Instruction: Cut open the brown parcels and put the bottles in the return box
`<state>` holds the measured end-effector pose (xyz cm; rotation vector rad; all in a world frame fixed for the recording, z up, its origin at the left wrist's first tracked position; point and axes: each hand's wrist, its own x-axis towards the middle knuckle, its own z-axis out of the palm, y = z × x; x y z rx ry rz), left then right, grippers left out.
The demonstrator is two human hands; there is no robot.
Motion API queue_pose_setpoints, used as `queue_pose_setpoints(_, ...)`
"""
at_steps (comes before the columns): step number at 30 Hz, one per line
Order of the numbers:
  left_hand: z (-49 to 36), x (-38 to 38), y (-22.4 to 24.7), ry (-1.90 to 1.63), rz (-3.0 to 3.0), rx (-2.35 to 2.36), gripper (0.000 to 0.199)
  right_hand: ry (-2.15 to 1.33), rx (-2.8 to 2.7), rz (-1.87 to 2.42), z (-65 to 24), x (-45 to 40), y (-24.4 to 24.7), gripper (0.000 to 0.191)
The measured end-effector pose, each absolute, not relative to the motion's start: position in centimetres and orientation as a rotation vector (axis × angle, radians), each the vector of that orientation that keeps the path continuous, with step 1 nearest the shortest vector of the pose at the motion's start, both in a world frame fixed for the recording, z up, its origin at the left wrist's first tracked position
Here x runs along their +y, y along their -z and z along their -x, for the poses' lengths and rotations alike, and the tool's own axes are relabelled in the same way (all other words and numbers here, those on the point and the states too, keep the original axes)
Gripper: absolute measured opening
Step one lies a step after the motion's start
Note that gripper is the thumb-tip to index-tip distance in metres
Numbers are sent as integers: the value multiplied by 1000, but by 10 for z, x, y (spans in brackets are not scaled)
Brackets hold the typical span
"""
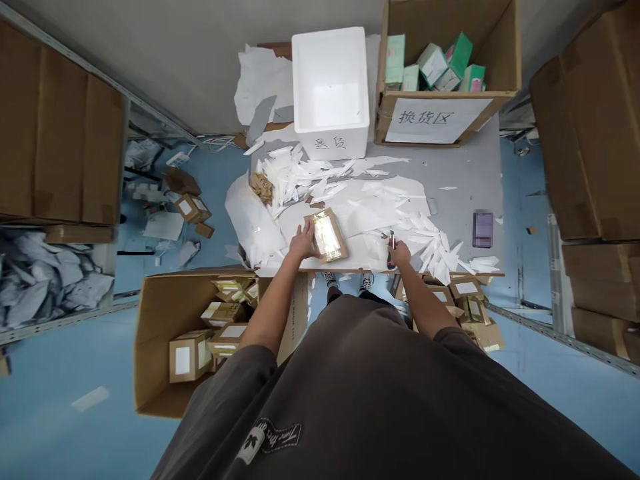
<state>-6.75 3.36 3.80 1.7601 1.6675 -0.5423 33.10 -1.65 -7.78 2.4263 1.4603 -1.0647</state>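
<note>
A small taped cardboard box (327,235) with a pale, shiny label lies near the front edge of the table. My left hand (303,241) grips its left side, the fingers along the edge. To the right, my right hand (400,253) is closed round a box cutter (391,248), its tip pointing away from me. The cutter is apart from the box. White paper strips (345,200) lie under and around both hands. A crumpled piece of brown paper (261,188) sits among the strips at the left.
A white foam box (330,143) and a carton (440,120) of green-and-white boxes stand at the back of the table (460,173). A phone (483,229) lies at right. Below the left edge, a large open carton (155,333) holds several parcels; more parcels (467,293) are at right.
</note>
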Motion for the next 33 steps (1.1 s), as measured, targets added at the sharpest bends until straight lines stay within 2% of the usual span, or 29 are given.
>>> queue_pose_setpoints(4,59,28,-36,531,-1764,1672,167,1024,1385,-2461,-319,-9,71,29)
queue_pose_setpoints(9,61,24,-31,427,-1797,1659,167,1024,1706,-2574,-284,9,22,29)
queue_pose_setpoints(13,62,23,-30,353,-1800,1635,163,1260,1972,-2375,-204,35,-23,40)
queue_pose_setpoints(16,65,22,-30,275,-1773,1594,160,1223,2045,-2160,-140,51,-42,43)
queue_pose_setpoints(23,76,19,-22,167,-1741,1579,150,927,1828,-1980,-68,64,-52,42)
queue_pose_setpoints(28,86,16,-20,148,-1802,1567,150,904,1827,-1918,-58,75,-60,50)
queue_pose_setpoints(33,97,15,-21,124,-1864,1539,155,916,1710,-1873,-46,68,-66,47)
